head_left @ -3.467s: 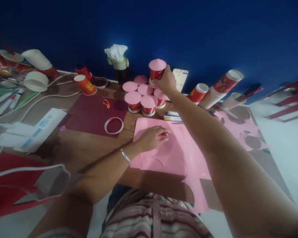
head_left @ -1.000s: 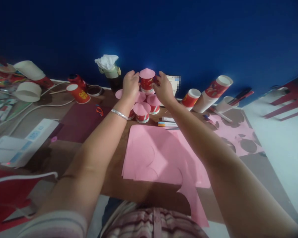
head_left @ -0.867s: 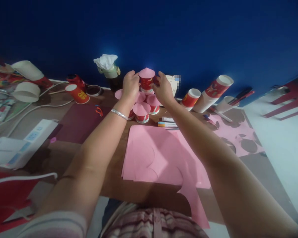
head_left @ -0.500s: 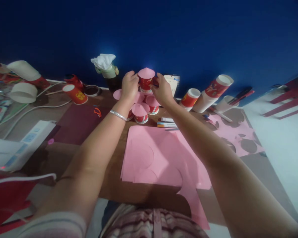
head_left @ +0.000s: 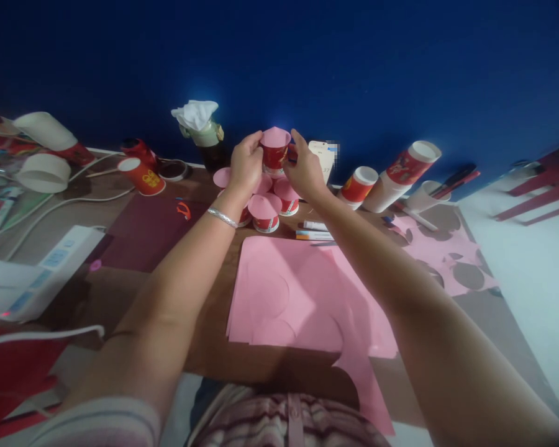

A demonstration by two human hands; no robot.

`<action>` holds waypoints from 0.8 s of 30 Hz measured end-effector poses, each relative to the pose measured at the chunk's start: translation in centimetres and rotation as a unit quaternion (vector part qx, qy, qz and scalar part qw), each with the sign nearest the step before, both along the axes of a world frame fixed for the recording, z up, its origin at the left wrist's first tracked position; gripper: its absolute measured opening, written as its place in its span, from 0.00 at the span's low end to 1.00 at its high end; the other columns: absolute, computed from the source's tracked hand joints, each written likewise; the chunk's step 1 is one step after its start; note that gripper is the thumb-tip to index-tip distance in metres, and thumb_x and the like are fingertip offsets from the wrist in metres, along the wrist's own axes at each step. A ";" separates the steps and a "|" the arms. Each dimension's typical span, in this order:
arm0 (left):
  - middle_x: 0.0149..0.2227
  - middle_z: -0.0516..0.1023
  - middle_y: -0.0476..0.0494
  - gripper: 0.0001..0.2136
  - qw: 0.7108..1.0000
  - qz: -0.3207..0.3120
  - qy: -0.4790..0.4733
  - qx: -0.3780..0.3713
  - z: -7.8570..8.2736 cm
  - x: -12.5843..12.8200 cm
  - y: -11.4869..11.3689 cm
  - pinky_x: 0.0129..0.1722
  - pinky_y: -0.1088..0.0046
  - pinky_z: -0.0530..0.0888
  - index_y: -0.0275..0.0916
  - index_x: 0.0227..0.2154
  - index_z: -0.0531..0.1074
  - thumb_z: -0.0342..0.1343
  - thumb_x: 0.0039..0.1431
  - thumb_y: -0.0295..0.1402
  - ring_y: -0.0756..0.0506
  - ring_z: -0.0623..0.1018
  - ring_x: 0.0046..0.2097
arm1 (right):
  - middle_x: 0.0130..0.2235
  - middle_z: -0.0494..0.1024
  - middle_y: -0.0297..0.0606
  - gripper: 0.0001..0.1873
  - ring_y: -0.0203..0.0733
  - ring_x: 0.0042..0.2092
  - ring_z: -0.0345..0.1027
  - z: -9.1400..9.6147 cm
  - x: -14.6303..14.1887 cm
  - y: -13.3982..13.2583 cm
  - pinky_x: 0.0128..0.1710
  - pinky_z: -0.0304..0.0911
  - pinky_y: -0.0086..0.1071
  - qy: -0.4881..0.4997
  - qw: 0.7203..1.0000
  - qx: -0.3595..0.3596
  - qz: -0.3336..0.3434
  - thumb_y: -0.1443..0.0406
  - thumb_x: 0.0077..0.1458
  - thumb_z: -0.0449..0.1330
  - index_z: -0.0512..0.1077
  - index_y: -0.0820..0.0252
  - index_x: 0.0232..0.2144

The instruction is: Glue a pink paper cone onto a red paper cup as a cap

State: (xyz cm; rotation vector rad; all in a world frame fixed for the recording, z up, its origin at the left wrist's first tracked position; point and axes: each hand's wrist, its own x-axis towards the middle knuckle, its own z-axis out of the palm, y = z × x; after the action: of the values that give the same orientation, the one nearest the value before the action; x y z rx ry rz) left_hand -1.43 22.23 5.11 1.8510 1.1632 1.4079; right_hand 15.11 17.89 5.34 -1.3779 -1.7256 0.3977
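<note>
A small red paper cup with a pink paper cap (head_left: 274, 148) is held above a cluster of several like cups (head_left: 265, 211) at the back of the table. My left hand (head_left: 245, 164) grips its left side with curled fingers. My right hand (head_left: 302, 167) touches its right side, the forefinger raised. Sheets of pink paper (head_left: 302, 298) with round cut-outs lie on the wooden table (head_left: 135, 292) in front of me.
Marker pens (head_left: 314, 231) lie by the cups. Red cups (head_left: 142, 175), a tissue-topped jar (head_left: 200, 127) and a phone (head_left: 323, 158) stand along the blue wall. Rolled cups (head_left: 400, 171) and cut pink paper (head_left: 442, 254) lie right; a white power strip (head_left: 41, 273) and cables left.
My left hand left the pink paper and joined the right at the raised capped cup. In the last half second the cup tilted slightly and my right forefinger lifted.
</note>
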 end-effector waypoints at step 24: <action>0.60 0.80 0.47 0.14 0.999 0.004 -0.036 0.002 3.3 0.6 -0.9 0.73 0.62 0.63 0.47 0.49 0.81 0.66 0.59 0.33 0.38 0.73 0.68 | 0.59 0.80 0.52 0.39 0.59 0.62 0.75 -0.9 -0.2 0.6 0.65 0.67 0.59 0.014 0.999 -0.009 -0.040 0.63 0.59 0.55 0.56 0.63 0.71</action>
State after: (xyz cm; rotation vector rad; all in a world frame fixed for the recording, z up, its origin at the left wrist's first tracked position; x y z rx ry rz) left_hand -0.82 21.35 8.41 1.7839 1.1350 1.4706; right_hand 14.96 18.54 4.48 -1.4432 -1.6426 0.3875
